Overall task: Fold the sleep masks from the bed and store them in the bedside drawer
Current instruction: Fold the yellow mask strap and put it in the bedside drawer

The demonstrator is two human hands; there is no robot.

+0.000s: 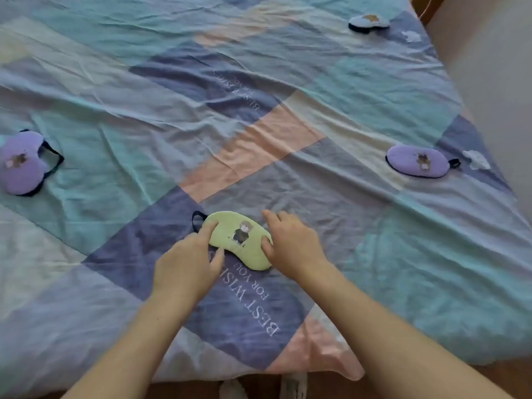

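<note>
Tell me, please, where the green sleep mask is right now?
In the head view, the green sleep mask lies flat on the quilt, low and centre, between the left hand and right hand, just above the "BEST WISHES" lettering.

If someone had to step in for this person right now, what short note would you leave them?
Left hand: fingers resting on the left end of the green sleep mask, thumb at its near edge.
Right hand: on the mask's right end, thumb pressing its edge. Neither hand has lifted it; it lies flat on the bedspread.
Other masks, all unfolded: purple mask at far left, purple mask at right, pale blue mask at the far right corner.
Done: nothing folded yet.
Left: fold all four and store them. The drawer is out of view.
</note>
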